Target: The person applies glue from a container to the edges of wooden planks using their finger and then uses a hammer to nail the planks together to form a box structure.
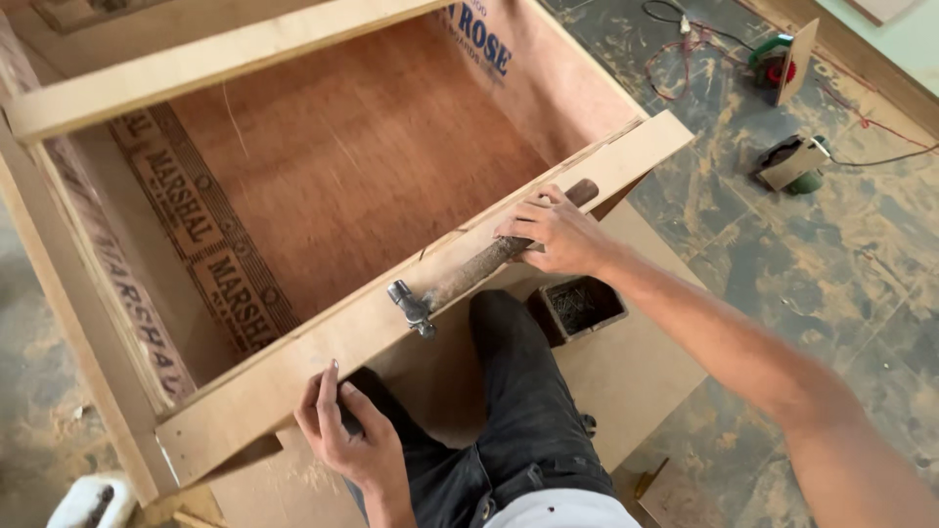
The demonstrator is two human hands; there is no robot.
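Wooden-handled hammer (469, 272), metal head

A dark, mottled stone floor (822, 264) dusted with pale sawdust spreads under even daylight. Red and black cables (685, 44) trail across it toward two small green power tools (794, 161) with board offcuts. A flat sheet of board (646, 372) lies on the floor, near a pale skirting (861, 59).

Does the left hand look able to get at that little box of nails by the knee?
Probably yes. The left hand rests on the plank's edge, the box of nails sits open beyond the knee, and only the leg lies between.
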